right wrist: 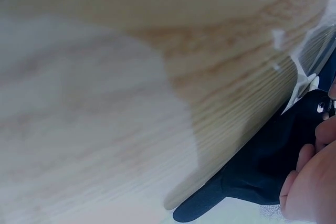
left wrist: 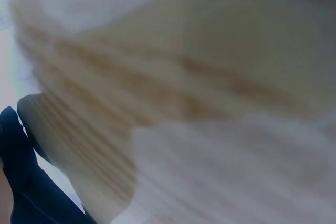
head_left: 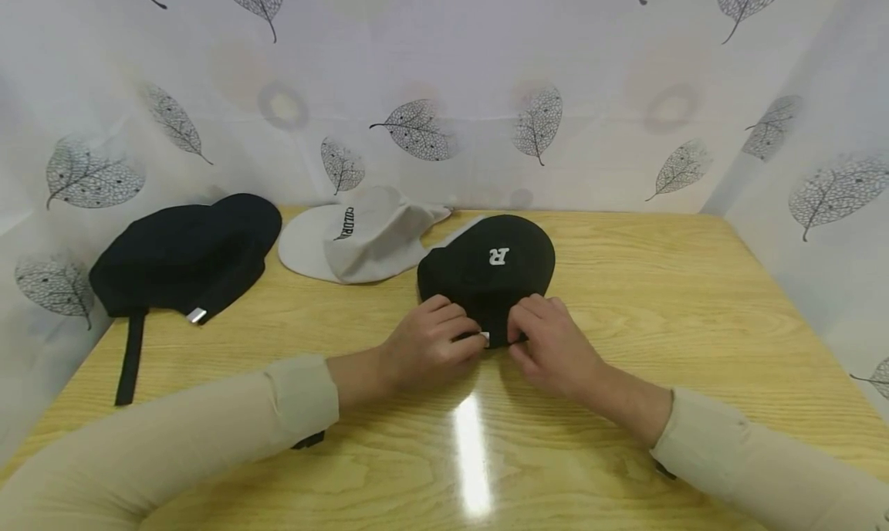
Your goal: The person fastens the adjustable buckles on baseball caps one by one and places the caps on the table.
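Note:
A black cap with a white letter R lies on the table, its rounded brim pointing away. Both hands are at its near edge. My left hand grips that edge on the left, fingers curled, beside a small white tag. My right hand pinches the edge a little to the right. In the right wrist view, curled fingers of the right hand hold the dark cap. The left wrist view catches only part of the cap at the lower left. The fingertips are mostly hidden.
Behind the black cap lies a light grey cap with dark lettering. A second black cap rests at the far left, its strap hanging toward the front. A white leaf-print curtain rises behind the wooden table.

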`<state>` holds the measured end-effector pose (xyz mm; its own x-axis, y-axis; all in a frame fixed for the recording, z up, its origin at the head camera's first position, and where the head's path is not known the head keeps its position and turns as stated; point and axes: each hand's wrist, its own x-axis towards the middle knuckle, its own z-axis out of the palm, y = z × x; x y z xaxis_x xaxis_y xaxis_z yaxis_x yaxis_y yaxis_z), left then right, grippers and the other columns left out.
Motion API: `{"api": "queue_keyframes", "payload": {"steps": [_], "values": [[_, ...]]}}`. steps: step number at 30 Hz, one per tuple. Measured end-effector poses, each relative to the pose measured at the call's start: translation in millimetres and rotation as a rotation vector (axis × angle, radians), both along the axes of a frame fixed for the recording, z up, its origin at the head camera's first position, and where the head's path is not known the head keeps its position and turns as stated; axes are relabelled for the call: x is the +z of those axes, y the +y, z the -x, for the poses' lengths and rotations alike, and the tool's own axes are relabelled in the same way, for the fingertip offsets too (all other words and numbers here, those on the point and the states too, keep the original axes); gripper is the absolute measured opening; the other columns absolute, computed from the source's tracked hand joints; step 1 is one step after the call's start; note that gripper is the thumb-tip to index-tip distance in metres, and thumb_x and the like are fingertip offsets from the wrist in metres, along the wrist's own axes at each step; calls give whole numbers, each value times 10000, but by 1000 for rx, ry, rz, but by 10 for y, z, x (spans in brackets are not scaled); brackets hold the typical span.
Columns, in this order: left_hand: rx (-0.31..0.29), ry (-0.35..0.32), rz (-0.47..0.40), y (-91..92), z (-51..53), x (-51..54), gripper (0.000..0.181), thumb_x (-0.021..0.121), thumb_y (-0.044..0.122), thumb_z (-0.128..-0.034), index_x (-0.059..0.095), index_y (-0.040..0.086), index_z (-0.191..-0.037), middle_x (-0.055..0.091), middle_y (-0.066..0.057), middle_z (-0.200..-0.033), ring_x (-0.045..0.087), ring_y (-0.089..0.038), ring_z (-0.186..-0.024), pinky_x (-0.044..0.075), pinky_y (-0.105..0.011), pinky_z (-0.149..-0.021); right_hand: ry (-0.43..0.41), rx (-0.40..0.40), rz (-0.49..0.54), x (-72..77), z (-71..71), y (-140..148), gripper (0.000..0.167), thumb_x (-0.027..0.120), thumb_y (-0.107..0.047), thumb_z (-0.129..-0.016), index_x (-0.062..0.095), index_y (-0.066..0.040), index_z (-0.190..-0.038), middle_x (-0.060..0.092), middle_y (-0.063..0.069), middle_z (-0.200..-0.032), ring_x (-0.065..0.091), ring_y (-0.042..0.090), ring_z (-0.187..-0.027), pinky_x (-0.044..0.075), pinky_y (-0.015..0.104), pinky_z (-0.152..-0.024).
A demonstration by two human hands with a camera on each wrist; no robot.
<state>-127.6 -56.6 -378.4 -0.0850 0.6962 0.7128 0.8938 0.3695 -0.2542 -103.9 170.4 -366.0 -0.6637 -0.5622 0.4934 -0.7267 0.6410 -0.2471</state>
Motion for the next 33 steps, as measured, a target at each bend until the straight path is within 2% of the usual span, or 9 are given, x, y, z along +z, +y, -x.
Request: {"api": "queue_keyframes", "payload": {"steps": [5,10,14,20,27,33], "values": [[-6,-12,-13,-8,-4,-7,68,682,120,-851,749,131,-847,713,7,-815,654,-157,-750,501,-307,-715,-6,-10,2,17,-12,-7,239,634,24,-680,495,-159,-747,475,-56,-737,418,100,-733,300,287,-673],[-15,-25,-21,-11,-7,-12,109,646,115,-881,744,122,-834,709,-1,-813,648,-163,-748,506,-304,-719,-62,-4,8,27,-28,-10,234,624,19,-672,552,-151,-815,546,-48,-798,482,110,-796,336,304,-699],[-18,-27,-24,-11,-7,-17,80,666,101,-857,741,123,-841,707,0,-813,644,-164,-752,505,-300,-724,-93,31,4,25,-32,-20,229,695,-30,-720,576,-152,-872,582,-53,-847,513,111,-843,357,310,-710],[-19,-23,-24,-4,-9,-9,55,697,94,-832,740,125,-846,711,4,-821,640,-163,-763,499,-296,-733,-60,63,10,0,-23,-38,279,838,-161,-753,587,-148,-873,590,-54,-858,537,117,-854,382,316,-711],[-29,2,-29,10,1,-18,72,736,75,-780,729,135,-820,708,7,-813,641,-158,-762,502,-297,-723,-34,79,25,-15,-14,-37,257,841,-144,-758,609,-146,-868,606,-51,-848,551,120,-837,405,319,-698],[-28,2,-30,15,1,-18,55,730,86,-795,723,141,-795,708,10,-809,641,-155,-758,499,-297,-719,-10,100,42,-26,-2,-39,236,835,-131,-758,622,-146,-858,619,-53,-832,557,116,-819,406,318,-685]]}}
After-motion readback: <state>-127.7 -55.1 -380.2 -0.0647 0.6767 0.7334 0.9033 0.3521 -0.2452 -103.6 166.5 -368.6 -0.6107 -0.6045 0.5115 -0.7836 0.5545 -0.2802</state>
